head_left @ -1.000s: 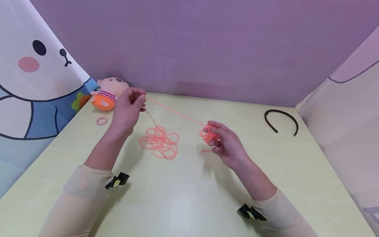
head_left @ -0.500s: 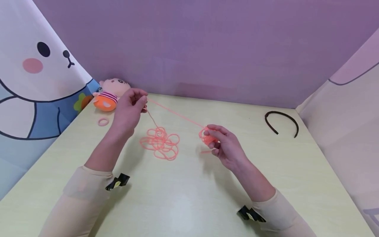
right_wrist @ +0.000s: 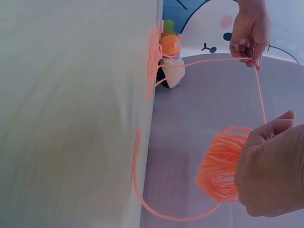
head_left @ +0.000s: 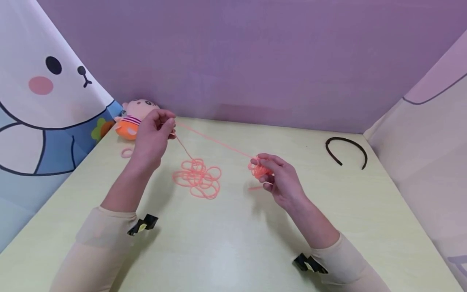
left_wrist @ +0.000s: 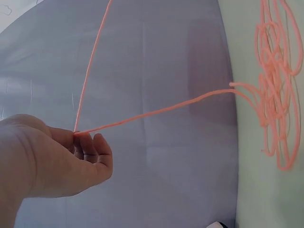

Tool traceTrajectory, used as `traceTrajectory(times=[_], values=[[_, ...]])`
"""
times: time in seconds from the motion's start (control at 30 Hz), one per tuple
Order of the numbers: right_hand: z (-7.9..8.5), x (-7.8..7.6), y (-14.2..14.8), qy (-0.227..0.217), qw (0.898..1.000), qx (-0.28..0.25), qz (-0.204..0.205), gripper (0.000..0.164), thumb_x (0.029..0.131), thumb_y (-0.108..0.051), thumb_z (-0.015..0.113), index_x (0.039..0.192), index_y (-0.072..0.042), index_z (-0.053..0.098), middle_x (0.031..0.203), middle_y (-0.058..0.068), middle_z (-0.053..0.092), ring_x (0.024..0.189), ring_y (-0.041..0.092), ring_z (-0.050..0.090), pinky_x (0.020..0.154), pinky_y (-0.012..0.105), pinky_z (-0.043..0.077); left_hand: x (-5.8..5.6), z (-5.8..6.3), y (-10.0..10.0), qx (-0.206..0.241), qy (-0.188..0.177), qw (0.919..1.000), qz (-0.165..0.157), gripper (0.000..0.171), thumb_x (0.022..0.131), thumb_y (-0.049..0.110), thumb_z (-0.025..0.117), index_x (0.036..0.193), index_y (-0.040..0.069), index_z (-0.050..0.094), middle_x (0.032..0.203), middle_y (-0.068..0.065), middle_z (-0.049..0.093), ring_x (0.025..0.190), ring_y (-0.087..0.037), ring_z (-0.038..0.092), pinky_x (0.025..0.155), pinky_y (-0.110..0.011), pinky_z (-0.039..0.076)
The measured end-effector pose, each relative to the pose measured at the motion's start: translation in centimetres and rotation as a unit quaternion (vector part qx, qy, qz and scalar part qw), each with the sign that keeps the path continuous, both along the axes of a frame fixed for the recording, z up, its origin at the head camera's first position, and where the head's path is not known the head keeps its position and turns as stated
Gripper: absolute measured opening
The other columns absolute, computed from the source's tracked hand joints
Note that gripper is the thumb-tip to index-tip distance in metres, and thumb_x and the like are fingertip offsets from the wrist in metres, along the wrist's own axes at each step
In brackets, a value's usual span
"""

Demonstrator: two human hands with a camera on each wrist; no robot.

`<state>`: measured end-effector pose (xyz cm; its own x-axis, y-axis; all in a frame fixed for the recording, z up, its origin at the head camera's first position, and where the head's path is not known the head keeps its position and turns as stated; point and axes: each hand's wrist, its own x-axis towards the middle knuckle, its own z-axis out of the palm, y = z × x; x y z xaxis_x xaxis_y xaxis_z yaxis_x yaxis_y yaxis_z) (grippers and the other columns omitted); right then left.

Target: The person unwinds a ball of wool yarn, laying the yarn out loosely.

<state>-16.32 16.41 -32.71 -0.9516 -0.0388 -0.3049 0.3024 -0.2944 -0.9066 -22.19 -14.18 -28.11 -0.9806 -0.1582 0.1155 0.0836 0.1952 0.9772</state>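
My left hand [head_left: 154, 136] is raised above the table and pinches a strand of coral-pink yarn [left_wrist: 156, 112] between thumb and fingers. From it, one length runs down to a loose tangle of yarn [head_left: 197, 177] lying on the table. The other length stretches, nearly straight, across to my right hand [head_left: 282, 180]. That hand holds a small wound bundle of the same yarn [right_wrist: 221, 166] with curled fingers, above the table. A loose tail hangs from the bundle down to the tabletop, as the right wrist view shows. The right fingertips are partly hidden in that view.
Behind my left hand a plush toy [head_left: 127, 125] with orange bottoms leans at the back left corner. A pink ring [head_left: 126, 153] lies close by it. At the right of the table [head_left: 226, 243] is a black headband [head_left: 346, 140]. A purple fabric wall closes off the back.
My left hand has shifted slightly left over the last half second, with the strand still pinched. The right hand holds the bundle in nearly the same place.
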Motion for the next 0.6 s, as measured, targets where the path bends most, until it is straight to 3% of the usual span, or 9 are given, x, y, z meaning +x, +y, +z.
traceTrajectory(times=[0.23,0.4,0.5,0.6], values=[[0.3,-0.1,0.0,0.004,1.000,-0.001,-0.031,0.028,0.102,-0.016,0.062,0.129,-0.009,0.062,0.114,0.003,0.072,0.053,0.009,0.055,0.048,0.018,0.041,0.0,0.2,-0.8,-0.063,-0.034,0.9965,-0.043,0.025,0.108,0.019,0.050,0.130,0.008,0.056,0.109,-0.008,0.051,0.094,-0.023,0.053,0.083,-0.030,0.053],[0.4,-0.2,0.1,0.010,0.999,-0.002,-0.052,0.028,0.102,-0.017,0.062,0.129,-0.009,0.061,0.118,0.003,0.072,0.056,0.009,0.057,0.050,0.019,0.042,0.2,0.5,-1.2,-0.072,-0.041,0.9958,-0.038,0.027,0.108,0.021,0.049,0.131,0.008,0.055,0.110,-0.009,0.051,0.093,-0.023,0.053,0.085,-0.033,0.052],[0.4,-0.1,0.1,0.004,0.999,-0.014,-0.045,0.027,0.103,-0.017,0.061,0.129,-0.009,0.061,0.116,0.003,0.072,0.057,0.009,0.057,0.050,0.019,0.042,0.3,0.4,-1.3,-0.088,-0.051,0.9935,-0.050,0.026,0.108,0.020,0.049,0.130,0.008,0.056,0.110,-0.011,0.051,0.093,-0.024,0.053,0.081,-0.030,0.052],[0.4,0.1,-0.1,-0.004,0.999,-0.025,-0.020,0.028,0.103,-0.015,0.059,0.131,-0.009,0.059,0.113,0.001,0.071,0.059,0.009,0.056,0.051,0.019,0.041,0.3,0.1,-1.3,-0.134,-0.065,0.9847,-0.090,0.026,0.108,0.018,0.048,0.130,0.006,0.056,0.111,-0.013,0.052,0.094,-0.026,0.052,0.078,-0.031,0.050]])
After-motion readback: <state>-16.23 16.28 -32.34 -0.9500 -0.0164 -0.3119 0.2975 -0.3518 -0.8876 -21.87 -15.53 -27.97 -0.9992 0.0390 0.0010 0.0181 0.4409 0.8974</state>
